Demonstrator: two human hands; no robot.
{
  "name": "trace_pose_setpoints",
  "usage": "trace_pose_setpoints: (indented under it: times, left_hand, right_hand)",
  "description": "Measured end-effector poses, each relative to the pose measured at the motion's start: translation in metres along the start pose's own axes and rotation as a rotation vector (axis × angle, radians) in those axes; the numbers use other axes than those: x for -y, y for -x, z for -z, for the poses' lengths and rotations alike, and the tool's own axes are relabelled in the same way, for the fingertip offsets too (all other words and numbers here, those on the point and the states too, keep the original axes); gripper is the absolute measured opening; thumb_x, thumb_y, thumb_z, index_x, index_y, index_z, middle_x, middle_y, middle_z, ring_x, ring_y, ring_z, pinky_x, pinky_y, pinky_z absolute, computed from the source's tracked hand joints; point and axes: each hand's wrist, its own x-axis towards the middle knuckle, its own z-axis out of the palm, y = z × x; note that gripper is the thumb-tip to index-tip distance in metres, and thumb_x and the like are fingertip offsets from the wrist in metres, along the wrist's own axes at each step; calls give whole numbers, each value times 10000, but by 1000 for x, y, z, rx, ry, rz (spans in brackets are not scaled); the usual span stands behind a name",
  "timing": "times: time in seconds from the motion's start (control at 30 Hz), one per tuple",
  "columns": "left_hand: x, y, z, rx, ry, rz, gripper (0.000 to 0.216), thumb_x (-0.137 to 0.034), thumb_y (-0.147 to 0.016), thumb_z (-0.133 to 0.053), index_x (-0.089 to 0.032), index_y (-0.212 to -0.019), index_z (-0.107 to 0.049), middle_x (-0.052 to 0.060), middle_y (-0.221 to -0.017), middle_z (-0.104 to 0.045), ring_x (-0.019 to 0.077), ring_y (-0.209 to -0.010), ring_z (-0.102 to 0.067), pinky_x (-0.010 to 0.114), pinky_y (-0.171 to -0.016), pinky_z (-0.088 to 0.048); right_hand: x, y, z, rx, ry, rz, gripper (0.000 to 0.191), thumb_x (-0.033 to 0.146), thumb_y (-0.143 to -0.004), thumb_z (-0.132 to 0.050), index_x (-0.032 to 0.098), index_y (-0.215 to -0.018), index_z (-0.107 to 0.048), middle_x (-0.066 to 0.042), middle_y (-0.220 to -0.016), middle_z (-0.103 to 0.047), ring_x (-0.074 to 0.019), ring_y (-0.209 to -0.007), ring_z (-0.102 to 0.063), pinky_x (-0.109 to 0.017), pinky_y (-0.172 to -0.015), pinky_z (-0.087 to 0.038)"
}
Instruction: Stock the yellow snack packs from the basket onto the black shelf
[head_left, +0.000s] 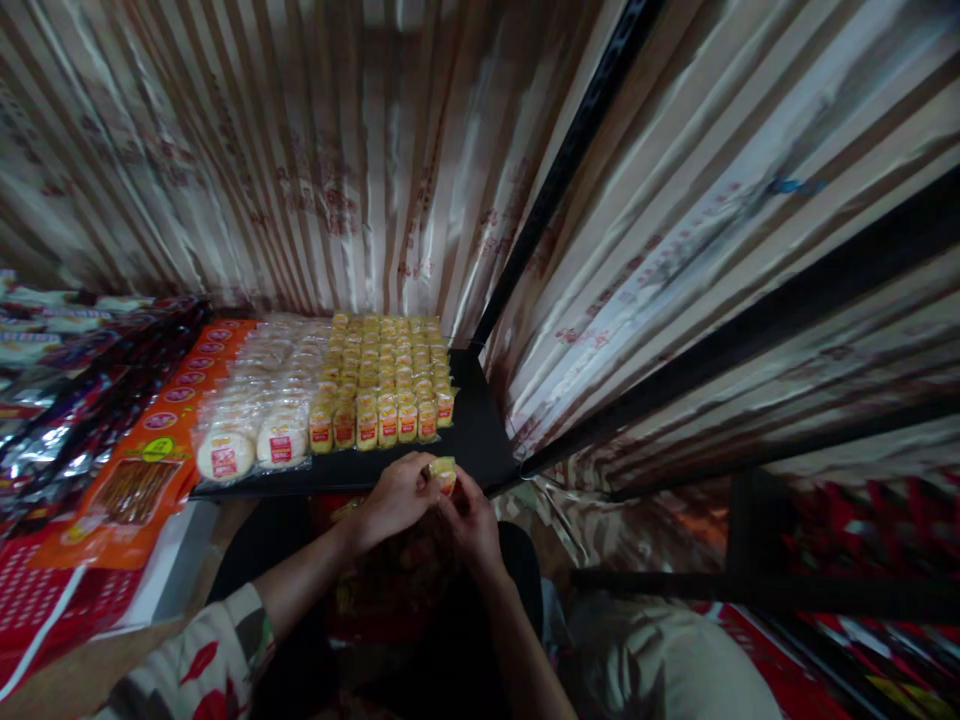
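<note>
Between my two hands is a small yellow snack packet (442, 470) with a red label, held just in front of the black shelf's front edge. My left hand (401, 497) pinches it from the left, and my right hand (471, 520) grips its right side. Rows of matching yellow snack packets (386, 385) stand on the black shelf (480, 420) beyond my hands. To their left lie rows of round white cakes (255, 400) in clear wrappers with red labels. Below my hands, more yellow packets (375, 580) show dimly in a red container.
Orange snack bags (161, 440) lie left of the cakes, beside dark shiny packets (97, 380). A red perforated basket (52, 600) sits at lower left. Striped sheeting (337, 150) hangs behind the shelf. A black post (555, 190) and rails (750, 330) run along the right.
</note>
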Motion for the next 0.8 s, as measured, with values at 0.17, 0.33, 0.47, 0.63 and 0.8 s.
trace_pose_setpoints:
  times: [0.17,0.33,0.47,0.63,0.8]
  left_hand:
    - [-3,-18,-17,-64,11,11,319,-202,-802,-465,-160,-1103,-565,72,-1023,-639,143,-759,-605,295,-780,-501]
    - [2,-25,-31,-192,55,-66,378,-150,-800,-433,-151,-1173,-498,107,-1103,-609,155,-861,-616,326,-829,-515]
    - [7,-26,-35,-180,46,-97,385,-103,-780,-418,-152,-1154,-500,105,-1108,-586,156,-907,-605,324,-832,-524]
    - [17,-28,-36,-171,24,-97,341,-83,-776,-420,-158,-1089,-532,107,-1145,-570,153,-911,-607,347,-892,-508]
    - [30,-30,-41,-192,-39,-75,325,-66,-768,-421,-166,-1042,-565,107,-1151,-574,185,-1058,-567,371,-973,-460]
  right_hand:
    - [-2,-15,1,-66,-139,-162,446,368,-761,-601,170,-1160,-579,-37,-855,-683,-147,-651,-588,-267,-632,-505]
    - [-11,-46,0,-131,-259,-223,491,399,-720,-611,150,-1142,-567,20,-655,-614,-100,-489,-477,-209,-470,-419]
    - [-18,-74,-4,-165,-248,-215,489,415,-720,-593,136,-1121,-575,12,-663,-607,-97,-491,-467,-208,-468,-409]
    - [-23,-97,-9,-152,-171,-178,507,426,-734,-558,112,-1130,-590,-53,-821,-646,-103,-529,-502,-236,-531,-459]
    - [-23,-102,-13,-144,-34,-57,438,398,-785,-498,127,-1104,-628,-127,-1047,-611,-115,-621,-556,-256,-619,-497]
